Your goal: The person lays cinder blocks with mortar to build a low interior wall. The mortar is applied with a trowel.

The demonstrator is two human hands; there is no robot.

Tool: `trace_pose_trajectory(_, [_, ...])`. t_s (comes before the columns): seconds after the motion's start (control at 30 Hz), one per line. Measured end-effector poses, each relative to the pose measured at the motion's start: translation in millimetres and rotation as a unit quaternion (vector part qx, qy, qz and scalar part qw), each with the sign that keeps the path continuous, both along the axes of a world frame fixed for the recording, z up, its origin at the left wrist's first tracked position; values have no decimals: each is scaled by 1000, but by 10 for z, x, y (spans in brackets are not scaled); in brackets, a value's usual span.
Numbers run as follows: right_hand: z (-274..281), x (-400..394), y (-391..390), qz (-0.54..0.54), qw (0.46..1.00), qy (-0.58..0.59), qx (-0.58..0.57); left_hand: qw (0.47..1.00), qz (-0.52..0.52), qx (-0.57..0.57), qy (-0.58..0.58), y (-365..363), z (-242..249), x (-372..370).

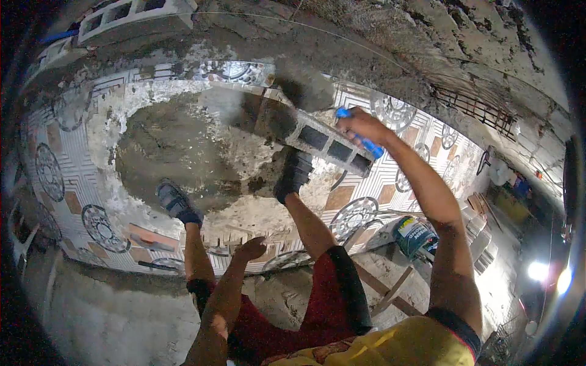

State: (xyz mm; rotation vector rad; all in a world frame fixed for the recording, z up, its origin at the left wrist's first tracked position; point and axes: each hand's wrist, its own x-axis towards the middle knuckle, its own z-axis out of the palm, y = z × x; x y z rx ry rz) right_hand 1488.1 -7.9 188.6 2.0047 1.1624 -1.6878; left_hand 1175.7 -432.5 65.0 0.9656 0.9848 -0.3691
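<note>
My right hand [361,127] is closed round a blue-handled tool [372,147], just above the far edge of a hollow concrete block [329,148]. The rest of that tool is hard to make out. My left hand [251,249] hangs low over the near side of the patterned floor covering, its fingers curled; anything inside them is too small to tell. Wet grey mortar [177,152] is spread across the middle of the covering, between and beyond my feet. A flat tool with a reddish board [152,236] lies to the left of my left hand.
Another hollow block [131,15] lies at the top left. A labelled bucket [416,236] stands at the right, near stacked grey pieces [479,238]. Wooden strips [390,290] lie below the bucket. Metal bars [476,113] stick out along the rough wall.
</note>
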Motion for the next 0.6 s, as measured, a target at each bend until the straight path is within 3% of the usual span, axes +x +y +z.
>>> trace_pose_trajectory(0.03, [-259, 312, 101, -4, 1000, 10, 6, 996, 46, -44, -63, 96, 17, -20])
trace_pose_trajectory(0.1, [-572, 670, 321, -18, 999, 5, 38, 994, 77, -80, -13, -224, -300, 8])
trace_pose_trajectory(0.17, [-1189, 1072, 594, 74, 991, -69, 88, 994, 90, -54, 15, -187, -282, 2])
trace_pose_trajectory(0.23, [-1358, 1023, 913, 143, 974, -108, 138, 997, 65, 24, 42, 127, -114, 65])
trace_pose_trajectory(0.27, [-1650, 1001, 982, 172, 936, -146, 270, 994, 31, 87, 53, 239, -79, 113])
trace_pose_trajectory(0.3, [-1952, 1004, 1077, 196, 879, -182, 395, 995, 29, 81, 58, 204, -126, 139])
trace_pose_trajectory(0.37, [-2151, 917, 1234, 378, 820, -230, 363, 990, 27, 141, 4, 71, -227, 124])
trace_pose_trajectory(0.47, [-2415, 1084, 1133, 315, 846, -255, 347, 990, 50, 116, -59, -512, -541, -7])
trace_pose_trajectory(0.53, [-2217, 1051, 919, 260, 864, -289, 319, 989, 55, 101, -92, -911, -715, -154])
trace_pose_trajectory(0.6, [-2158, 1106, 772, 210, 862, -346, 305, 970, 207, -120, -39, -556, -493, -14])
